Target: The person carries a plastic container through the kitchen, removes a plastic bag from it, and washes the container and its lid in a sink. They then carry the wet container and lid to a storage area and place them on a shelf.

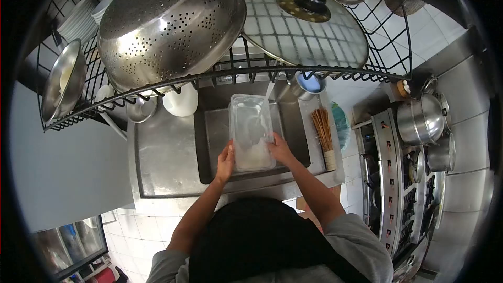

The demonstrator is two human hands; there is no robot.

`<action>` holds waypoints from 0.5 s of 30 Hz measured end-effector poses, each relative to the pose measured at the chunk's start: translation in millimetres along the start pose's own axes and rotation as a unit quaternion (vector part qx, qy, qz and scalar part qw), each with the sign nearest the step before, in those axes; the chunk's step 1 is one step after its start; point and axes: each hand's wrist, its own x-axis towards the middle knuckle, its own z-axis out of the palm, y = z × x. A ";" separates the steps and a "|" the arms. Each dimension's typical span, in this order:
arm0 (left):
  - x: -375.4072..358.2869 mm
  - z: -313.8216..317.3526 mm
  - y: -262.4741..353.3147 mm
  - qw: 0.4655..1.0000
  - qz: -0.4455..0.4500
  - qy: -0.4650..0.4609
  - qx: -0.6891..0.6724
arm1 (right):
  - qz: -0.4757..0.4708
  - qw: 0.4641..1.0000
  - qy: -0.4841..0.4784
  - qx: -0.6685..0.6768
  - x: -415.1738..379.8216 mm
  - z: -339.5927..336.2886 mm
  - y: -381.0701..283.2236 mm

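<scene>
A clear plastic container (pixel 249 152), rectangular and with some water in it, is held over the metal sink (pixel 209 141). Its far end is under the faucet (pixel 270 90), from which water appears to run in. My left hand (pixel 226 162) grips the container's left side near the close end. On the opposite side, my right hand (pixel 281 150) holds the right wall, fingers wrapped against it. The undersides of both hands are hidden.
Overhead, a black wire rack (pixel 220 73) carries a large colander (pixel 167 26) and a glass lid (pixel 309 31). A bundled stick brush (pixel 322 131) and a metal pot (pixel 308 86) sit right of the sink. A white jug (pixel 181 100) stands left. Further right is a stove (pixel 387 178).
</scene>
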 end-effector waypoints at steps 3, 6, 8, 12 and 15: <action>-4.2 -11.2 -9.8 0.994 -0.068 0.019 0.079 | 0.004 0.996 0.066 -0.060 5.5 -10.6 0.2; -11.5 -26.7 -20.4 0.973 -0.065 0.053 0.216 | -0.055 0.975 0.128 -0.171 14.0 -3.6 -3.0; -15.3 -47.6 -21.2 0.963 -0.038 0.083 0.252 | -0.048 0.979 0.092 -0.177 27.0 -20.2 -5.4; -53.3 -83.6 64.3 0.977 -0.016 0.012 0.211 | 0.008 0.977 0.111 -0.180 31.5 -18.9 14.5; -89.8 -118.2 120.3 0.990 -0.070 -0.014 0.120 | 0.040 0.990 0.035 -0.134 37.9 -25.0 32.4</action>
